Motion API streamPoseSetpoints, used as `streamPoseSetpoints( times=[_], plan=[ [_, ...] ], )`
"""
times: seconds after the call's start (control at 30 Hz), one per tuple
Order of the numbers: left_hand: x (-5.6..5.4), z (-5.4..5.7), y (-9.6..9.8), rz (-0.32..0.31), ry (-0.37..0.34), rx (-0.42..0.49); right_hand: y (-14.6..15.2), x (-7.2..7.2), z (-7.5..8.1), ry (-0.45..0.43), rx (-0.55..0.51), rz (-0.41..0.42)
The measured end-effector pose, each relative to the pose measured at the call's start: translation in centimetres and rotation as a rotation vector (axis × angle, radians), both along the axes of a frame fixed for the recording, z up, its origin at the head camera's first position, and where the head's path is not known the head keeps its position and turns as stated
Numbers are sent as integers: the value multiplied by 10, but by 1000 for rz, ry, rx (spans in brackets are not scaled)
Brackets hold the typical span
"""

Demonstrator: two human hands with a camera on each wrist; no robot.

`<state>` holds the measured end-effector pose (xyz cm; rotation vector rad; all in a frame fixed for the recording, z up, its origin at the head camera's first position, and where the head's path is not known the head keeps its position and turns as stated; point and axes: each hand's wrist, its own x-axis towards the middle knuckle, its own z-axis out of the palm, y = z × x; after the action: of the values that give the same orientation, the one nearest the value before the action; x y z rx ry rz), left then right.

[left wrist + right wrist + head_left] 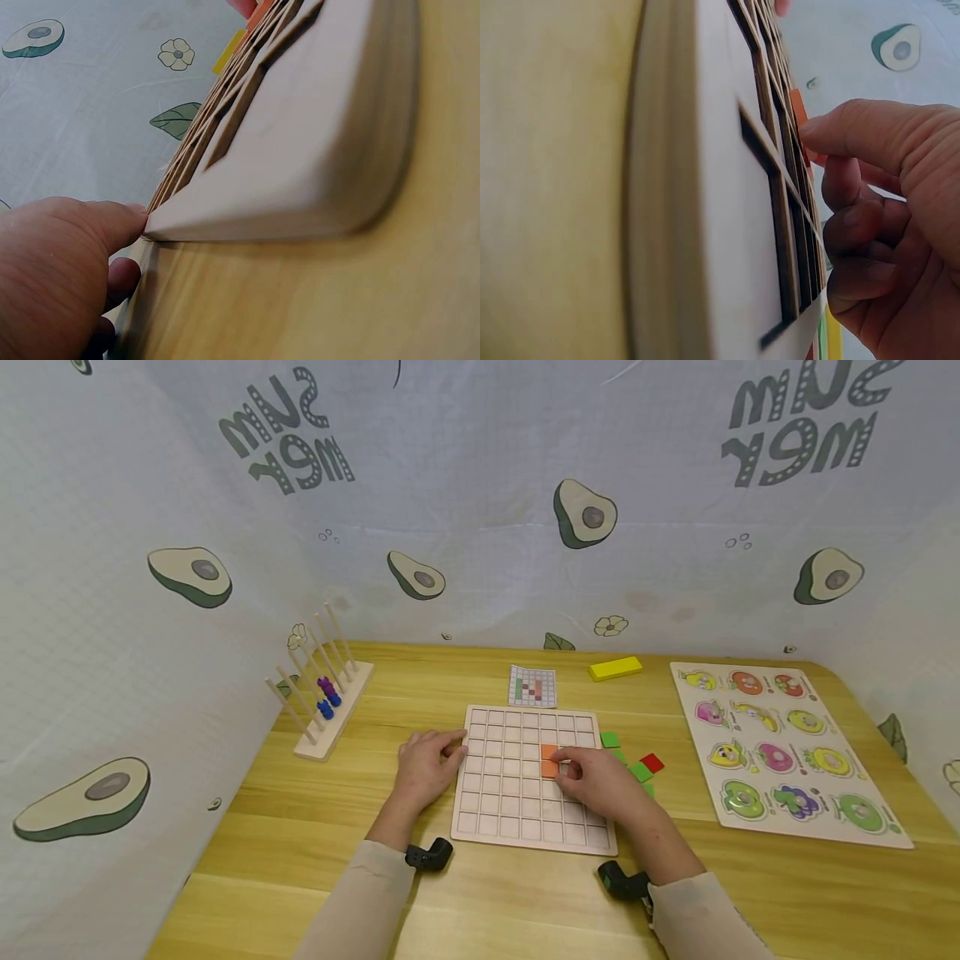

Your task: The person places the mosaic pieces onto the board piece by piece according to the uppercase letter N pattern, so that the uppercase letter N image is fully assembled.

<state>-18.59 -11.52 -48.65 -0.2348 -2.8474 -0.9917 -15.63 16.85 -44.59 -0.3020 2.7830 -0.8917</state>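
Note:
A wooden grid board (498, 810) lies in front of the person, with two orange square tiles (549, 751) one behind the other, right of its middle. The right hand (600, 781) reaches over the board from the right, its thumb and index finger pinching the nearer orange tile. In the right wrist view the thumb tip meets an orange tile (799, 112) at the grid, other fingers curled beneath. At the board's left edge rests the left hand (427, 768), its fingers relaxed and thumb against the side. The left wrist view shows its thumb (112, 225) at the board's corner.
Several green tiles (610, 740) and a red tile (652, 763) lie right of the board. Behind it are a patterned card (532, 687) and a yellow block (615, 668). A peg rack (333, 727) with beads stands left; a fruit puzzle board (780, 752) lies right.

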Motion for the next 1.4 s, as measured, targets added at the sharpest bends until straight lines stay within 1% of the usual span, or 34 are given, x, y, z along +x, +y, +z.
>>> streamPoseSetpoints(
  times=[0.13,0.27,0.43,0.57,0.73,0.93,1.2,1.4],
  plan=[
    [0,0,0,0,1,-6,1,0,-1,10,-6,-2],
    [0,0,0,0,8,-8,3,0,0,-20,-16,-15],
    [0,-1,0,-1,7,-9,12,3,5,-72,-22,-68],
    [0,-1,1,-3,8,-14,26,8,9,-83,-9,-104],
    [0,-2,0,-5,11,-5,45,15,10,-75,6,-115],
    [0,-1,0,-5,13,-2,65,22,7,-25,82,-114],
    [0,-1,-1,-2,12,-2,76,27,6,2,114,-97],
    [0,-2,0,-7,18,2,81,28,4,1,126,-119]
  ],
)
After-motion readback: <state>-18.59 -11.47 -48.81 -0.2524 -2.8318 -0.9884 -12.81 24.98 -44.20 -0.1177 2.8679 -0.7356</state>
